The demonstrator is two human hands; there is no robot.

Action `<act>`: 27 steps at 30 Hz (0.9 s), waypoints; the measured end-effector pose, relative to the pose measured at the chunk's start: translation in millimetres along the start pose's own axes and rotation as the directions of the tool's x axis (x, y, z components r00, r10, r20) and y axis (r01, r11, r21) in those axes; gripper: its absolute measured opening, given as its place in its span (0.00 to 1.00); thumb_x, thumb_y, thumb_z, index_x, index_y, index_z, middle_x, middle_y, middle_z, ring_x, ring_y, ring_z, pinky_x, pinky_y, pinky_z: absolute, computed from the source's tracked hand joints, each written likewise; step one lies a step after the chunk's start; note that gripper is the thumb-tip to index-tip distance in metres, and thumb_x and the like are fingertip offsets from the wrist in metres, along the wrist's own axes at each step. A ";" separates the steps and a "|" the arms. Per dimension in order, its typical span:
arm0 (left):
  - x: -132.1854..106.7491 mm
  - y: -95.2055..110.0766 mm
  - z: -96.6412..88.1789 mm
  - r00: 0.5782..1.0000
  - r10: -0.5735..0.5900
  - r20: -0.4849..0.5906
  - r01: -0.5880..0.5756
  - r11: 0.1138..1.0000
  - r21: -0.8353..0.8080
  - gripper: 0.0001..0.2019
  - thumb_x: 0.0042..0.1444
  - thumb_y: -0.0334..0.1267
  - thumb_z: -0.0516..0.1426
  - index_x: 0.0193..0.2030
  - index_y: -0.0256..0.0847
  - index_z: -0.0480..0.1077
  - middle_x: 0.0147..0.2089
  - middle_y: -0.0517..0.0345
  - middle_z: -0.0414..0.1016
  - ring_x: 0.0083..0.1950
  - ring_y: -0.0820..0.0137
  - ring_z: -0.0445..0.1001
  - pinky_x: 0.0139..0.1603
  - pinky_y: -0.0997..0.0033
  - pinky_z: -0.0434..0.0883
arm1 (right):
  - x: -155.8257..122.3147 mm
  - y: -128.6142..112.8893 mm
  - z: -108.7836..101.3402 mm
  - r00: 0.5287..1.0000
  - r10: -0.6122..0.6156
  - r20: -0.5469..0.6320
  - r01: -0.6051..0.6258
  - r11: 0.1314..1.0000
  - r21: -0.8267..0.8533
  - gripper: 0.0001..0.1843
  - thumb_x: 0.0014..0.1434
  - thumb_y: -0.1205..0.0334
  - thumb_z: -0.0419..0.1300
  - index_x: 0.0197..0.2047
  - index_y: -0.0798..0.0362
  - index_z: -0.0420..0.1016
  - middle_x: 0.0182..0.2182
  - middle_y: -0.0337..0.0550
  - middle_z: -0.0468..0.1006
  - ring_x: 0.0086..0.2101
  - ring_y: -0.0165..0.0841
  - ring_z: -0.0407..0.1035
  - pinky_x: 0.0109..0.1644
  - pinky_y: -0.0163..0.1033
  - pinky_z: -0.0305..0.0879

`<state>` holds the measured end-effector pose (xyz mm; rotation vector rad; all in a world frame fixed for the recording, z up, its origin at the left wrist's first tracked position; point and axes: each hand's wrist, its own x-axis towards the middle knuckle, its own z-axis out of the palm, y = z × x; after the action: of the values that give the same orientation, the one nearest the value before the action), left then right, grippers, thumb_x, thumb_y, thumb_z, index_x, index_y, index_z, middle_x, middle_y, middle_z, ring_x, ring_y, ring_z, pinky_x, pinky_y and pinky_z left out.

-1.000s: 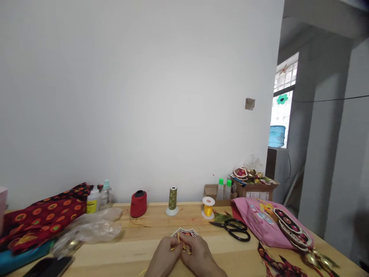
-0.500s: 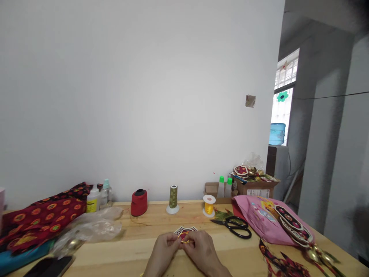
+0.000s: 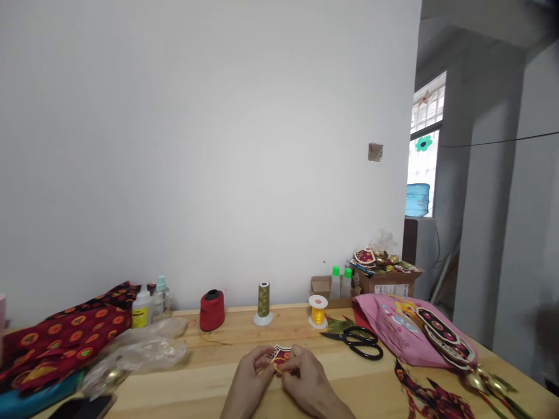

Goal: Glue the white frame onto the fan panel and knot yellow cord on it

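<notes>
A small dark red patterned patch point(image 3: 280, 354) with a white border sits low in the middle of the head view, between both hands. My left hand point(image 3: 250, 381) is closed on its left side, thumb and fingers pinching near the lower edge. A bit of yellow cord point(image 3: 278, 368) shows at the fingertips. My right hand point(image 3: 309, 381) pinches this cord at the patch's lower right, its fingers bent together. The fingers cover most of the patch's lower part and the cord's ends.
Black scissors point(image 3: 360, 342) lie right of the hands. Behind stand a red thread cone point(image 3: 212, 311), a green thread spool point(image 3: 263, 302) and a yellow cord spool point(image 3: 318, 314). A pink bag point(image 3: 393, 331) is at right; red cloth point(image 3: 78, 326) and a phone point(image 3: 82, 407) at left.
The yellow cord loop over the patch has shrunk to a small bit at the fingertips. The patch has tilted slightly between the hands, and the view has shifted a little.
</notes>
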<state>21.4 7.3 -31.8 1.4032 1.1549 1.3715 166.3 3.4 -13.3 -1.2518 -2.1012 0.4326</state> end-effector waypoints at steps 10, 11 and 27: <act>-10.7 17.7 8.9 0.995 -0.005 0.100 0.000 0.999 0.054 0.12 0.37 0.34 0.58 0.33 0.36 0.68 0.30 0.56 0.75 0.31 0.69 0.71 0.34 0.73 0.65 | 3.7 5.1 4.9 1.000 -0.028 -0.004 0.028 0.985 0.170 0.15 0.49 0.66 0.50 0.16 0.55 0.72 0.19 0.36 0.62 0.26 0.27 0.58 0.27 0.29 0.51; -10.7 17.3 9.7 0.994 -0.010 0.111 0.004 0.999 0.053 0.10 0.37 0.34 0.58 0.30 0.36 0.67 0.29 0.57 0.75 0.30 0.70 0.71 0.33 0.73 0.64 | 4.9 6.5 6.7 1.000 -0.006 -0.006 0.007 0.979 0.205 0.13 0.47 0.67 0.51 0.17 0.55 0.72 0.19 0.36 0.62 0.25 0.27 0.58 0.27 0.29 0.51; -6.6 6.3 7.1 0.994 -0.100 0.051 0.094 0.990 0.101 0.03 0.36 0.30 0.53 0.23 0.37 0.64 0.19 0.63 0.72 0.25 0.71 0.70 0.26 0.76 0.60 | 14.7 7.1 -7.0 0.969 0.184 0.167 -0.216 0.297 0.930 0.05 0.37 0.63 0.55 0.19 0.57 0.66 0.16 0.35 0.63 0.18 0.24 0.54 0.23 0.30 0.51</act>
<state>29.0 -0.3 -27.5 1.4264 1.2514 1.2142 170.8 19.4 -7.0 -0.7093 -1.1930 1.5535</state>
